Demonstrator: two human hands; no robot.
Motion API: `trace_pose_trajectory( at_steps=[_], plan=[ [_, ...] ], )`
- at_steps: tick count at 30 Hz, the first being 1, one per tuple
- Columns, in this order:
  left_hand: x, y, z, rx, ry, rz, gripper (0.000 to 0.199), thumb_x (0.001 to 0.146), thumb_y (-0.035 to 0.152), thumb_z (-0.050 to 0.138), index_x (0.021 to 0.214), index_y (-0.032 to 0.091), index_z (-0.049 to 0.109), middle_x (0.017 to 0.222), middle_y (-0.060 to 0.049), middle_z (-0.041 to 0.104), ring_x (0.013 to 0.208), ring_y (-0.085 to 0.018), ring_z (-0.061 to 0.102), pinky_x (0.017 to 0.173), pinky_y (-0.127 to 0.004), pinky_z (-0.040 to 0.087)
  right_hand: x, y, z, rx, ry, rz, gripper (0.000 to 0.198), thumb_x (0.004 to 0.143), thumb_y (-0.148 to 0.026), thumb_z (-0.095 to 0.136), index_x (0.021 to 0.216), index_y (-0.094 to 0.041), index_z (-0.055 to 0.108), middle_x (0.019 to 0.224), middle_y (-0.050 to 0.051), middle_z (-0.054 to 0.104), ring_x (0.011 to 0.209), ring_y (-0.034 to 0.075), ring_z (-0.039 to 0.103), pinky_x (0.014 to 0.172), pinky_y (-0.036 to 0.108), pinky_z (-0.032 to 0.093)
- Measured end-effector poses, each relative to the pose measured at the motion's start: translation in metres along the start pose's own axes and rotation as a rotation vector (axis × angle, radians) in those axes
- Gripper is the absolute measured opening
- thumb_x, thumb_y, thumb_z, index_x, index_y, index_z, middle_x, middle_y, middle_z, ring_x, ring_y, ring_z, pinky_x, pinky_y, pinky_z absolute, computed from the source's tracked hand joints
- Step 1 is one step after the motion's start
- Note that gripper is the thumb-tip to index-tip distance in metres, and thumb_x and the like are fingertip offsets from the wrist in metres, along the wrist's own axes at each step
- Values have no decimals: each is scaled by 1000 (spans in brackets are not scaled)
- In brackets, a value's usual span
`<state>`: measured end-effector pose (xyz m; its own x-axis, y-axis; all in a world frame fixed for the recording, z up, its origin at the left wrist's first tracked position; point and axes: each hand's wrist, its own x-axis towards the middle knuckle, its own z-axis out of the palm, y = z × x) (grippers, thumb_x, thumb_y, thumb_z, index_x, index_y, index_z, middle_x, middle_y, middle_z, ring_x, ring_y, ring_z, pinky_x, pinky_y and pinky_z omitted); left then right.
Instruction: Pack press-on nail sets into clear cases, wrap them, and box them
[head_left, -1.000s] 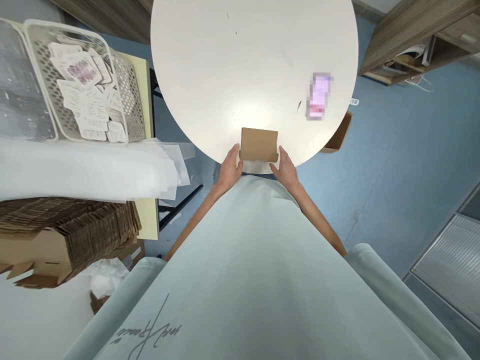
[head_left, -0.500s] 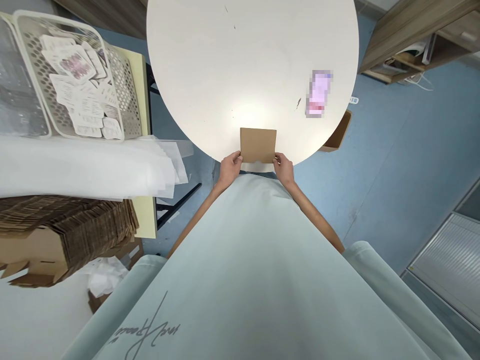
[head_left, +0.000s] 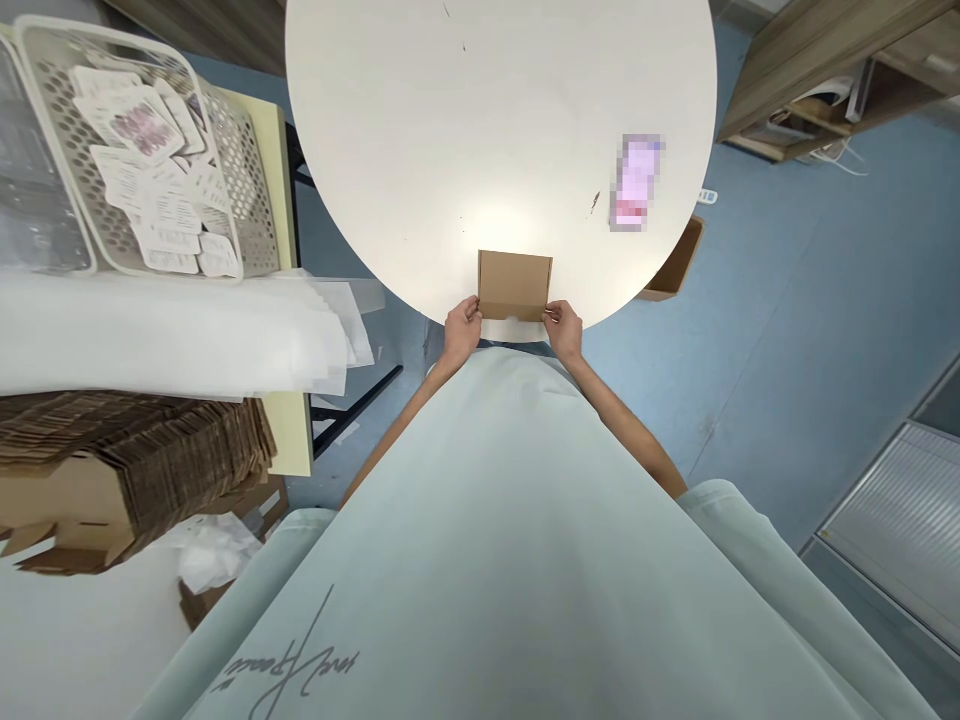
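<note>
1. Two corners of the cardboard box [head_left: 514, 280] are clamped: left hand [head_left: 463, 328] at 8 o'clock, right hand [head_left: 563, 330] at 4 o'clock, apparently to keep it square.
2. Box rests at the white desk's [head_left: 390, 120] 6 o'clock edge, presumably for reach.
3. Clock positions from box: pixelated pink item [head_left: 637, 183] on desk, 2; basket [head_left: 244, 170], 10; cardboard stack [head_left: 180, 460], 8; blue floor [head_left: 750, 400], 4.

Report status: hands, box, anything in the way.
Left hand, right hand pinching near corners of cardboard box. Box on white table, near edge. Pixelated pink item right, clear of hands.
</note>
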<state>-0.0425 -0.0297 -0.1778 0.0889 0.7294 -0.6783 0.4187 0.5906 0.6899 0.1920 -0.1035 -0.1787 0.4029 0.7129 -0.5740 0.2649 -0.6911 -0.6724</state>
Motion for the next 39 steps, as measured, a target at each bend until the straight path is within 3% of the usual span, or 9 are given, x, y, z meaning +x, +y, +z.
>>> trace_pose_trajectory(
  at_steps=[5,8,12,15,19,23,30,35,39],
  plan=[
    [9,-3,3,33,40,50,57,101,5,60,155,13,77,160,-16,79,153,-32,75,141,-49,50,14,11,7,56,3,-23,44,101,-32,70,144,-23,73,138,14,87,119,29,85,120,51,66],
    [12,-4,0,52,26,68,58,100,7,63,156,18,78,159,-13,79,148,-33,77,137,-52,54,19,13,8,43,-27,-36,49,101,-41,72,145,-21,79,140,16,85,122,31,84,126,53,64],
    [3,8,-10,70,57,87,50,103,12,66,151,13,81,160,-18,78,149,-34,75,132,-52,58,14,6,-2,94,-41,-95,56,102,-57,74,143,-20,84,159,18,77,145,34,76,129,52,63],
    [-14,24,-22,4,59,158,38,108,27,72,143,16,84,156,-15,81,148,-32,76,129,-47,60,3,-7,-21,181,-43,-174,66,102,-75,75,141,-23,86,171,15,70,161,36,66,135,54,58],
    [-29,42,-31,-15,60,213,40,111,48,73,131,17,88,137,-13,89,133,-32,81,121,-46,64,-5,-26,-43,207,-7,-184,70,102,-85,72,133,-24,89,154,13,82,151,36,73,135,56,58],
    [-19,41,-24,-27,76,188,39,109,49,76,128,17,88,127,-13,90,118,-30,84,112,-43,66,5,-31,-46,201,-16,-138,77,95,-91,74,129,-24,89,143,15,86,138,36,79,129,59,62],
    [14,14,-11,-64,31,235,58,108,59,78,154,25,76,127,-12,83,93,-21,80,97,-39,66,21,-21,-42,232,-67,-181,89,91,-96,75,150,-30,79,161,15,75,135,32,76,120,53,65],
    [24,7,-12,-36,22,290,52,107,61,77,146,26,77,113,-8,79,86,-19,76,87,-36,64,29,-16,-40,188,-84,-200,88,92,-101,68,147,-32,78,157,14,75,122,28,76,110,47,67],
    [29,2,-8,-62,52,304,48,106,62,78,138,26,78,107,-7,77,89,-19,75,84,-33,64,34,-10,-33,157,-79,-226,83,98,-100,60,147,-34,74,159,14,73,123,27,74,106,44,66]
  ],
)
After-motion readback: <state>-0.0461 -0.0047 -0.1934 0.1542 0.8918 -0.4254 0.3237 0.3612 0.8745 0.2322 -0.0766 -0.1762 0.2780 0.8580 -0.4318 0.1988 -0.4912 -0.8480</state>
